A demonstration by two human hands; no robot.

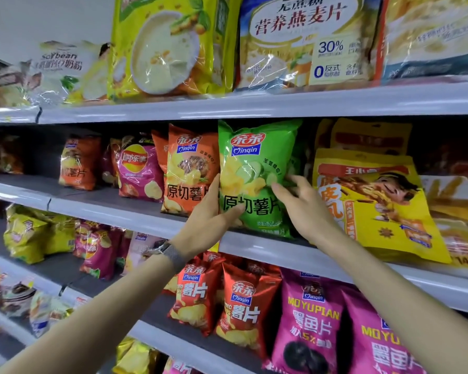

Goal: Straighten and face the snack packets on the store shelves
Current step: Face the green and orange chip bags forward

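Note:
A green Qinqin chip packet (254, 163) stands upright at the front of the middle shelf (268, 248), facing me. My left hand (208, 214) grips its lower left edge, thumb across the front. My right hand (303, 203) holds its right side, fingers curled onto the edge. An orange Qinqin packet (187, 168) stands right beside it on the left, partly behind my left hand. A yellow snack bag (373, 201) leans forward just to the right.
A pink Lay's packet (139, 171) and an orange packet (79, 163) stand further left. Large cereal bags (303, 41) fill the shelf above. Red chip packets (243, 300) and pink Moyupian packets (308, 319) sit on the shelf below, yellow packets (30, 233) lower left.

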